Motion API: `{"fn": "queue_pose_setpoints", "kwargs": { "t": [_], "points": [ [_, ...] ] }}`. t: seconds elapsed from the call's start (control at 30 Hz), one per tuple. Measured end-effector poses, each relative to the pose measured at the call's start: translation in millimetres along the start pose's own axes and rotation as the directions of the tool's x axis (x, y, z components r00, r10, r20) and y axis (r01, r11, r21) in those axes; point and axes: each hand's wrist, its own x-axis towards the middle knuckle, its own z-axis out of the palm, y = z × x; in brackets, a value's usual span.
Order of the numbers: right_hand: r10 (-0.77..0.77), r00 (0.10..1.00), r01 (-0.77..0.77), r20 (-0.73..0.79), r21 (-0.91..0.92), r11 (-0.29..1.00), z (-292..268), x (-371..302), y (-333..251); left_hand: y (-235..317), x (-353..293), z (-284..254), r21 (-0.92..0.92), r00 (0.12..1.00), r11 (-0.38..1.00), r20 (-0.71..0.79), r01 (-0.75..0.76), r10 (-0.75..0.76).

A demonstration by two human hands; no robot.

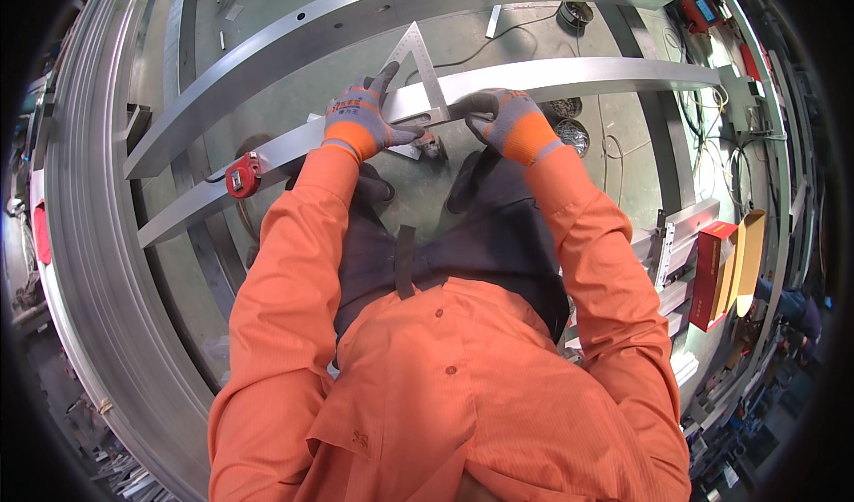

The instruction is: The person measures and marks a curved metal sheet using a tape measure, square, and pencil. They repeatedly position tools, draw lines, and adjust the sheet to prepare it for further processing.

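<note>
The left hand [360,117] hides part of the set square [431,84]; the view's lower edge crops the shirt [418,377]

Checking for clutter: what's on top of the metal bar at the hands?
A triangular square and, farther left, a red tape measure. The left hand and right hand hide parts of the bar.

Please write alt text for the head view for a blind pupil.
A gloved left hand and right hand hold a set square against a metal bar; a red tape measure sits toward the bar's left end.
</note>
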Motion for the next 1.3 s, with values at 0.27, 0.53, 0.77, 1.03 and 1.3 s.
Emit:
{"fn": "queue_pose_setpoints", "kwargs": {
  "t": [0.27,0.53,0.77,1.03,1.3],
  "points": [
    [0.078,0.934,0.188,-0.349,0.665,0.722,25.7,-22.7,16.9,0.7,1.8,4.1,-0.030,0.999,0.999,-0.016,-0.039,0.039],
    [0.250,0.871,0.315,-0.423,0.871,0.377,34.8,-22.7,-7.3,-1.7,-2.9,1.2,-0.016,0.993,0.997,-0.094,-0.077,0.075],
    [0.316,0.870,0.279,-0.379,0.906,0.318,56.9,-63.7,-14.6,-10.1,-48.0,14.2,-0.389,0.886,0.839,-0.412,-0.381,0.212],
    [0.102,0.879,0.309,-0.465,0.720,0.621,61.4,-120.0,-40.4,-6.5,-133.6,-22.1,-0.929,0.804,0.304,0.341,0.209,0.487],
    [0.206,0.922,0.087,-0.328,0.694,0.714,135.0,-34.2,-18.2,27.6,-82.1,-54.0,-0.683,0.923,0.730,0.267,-0.020,0.275]
  ]
}}
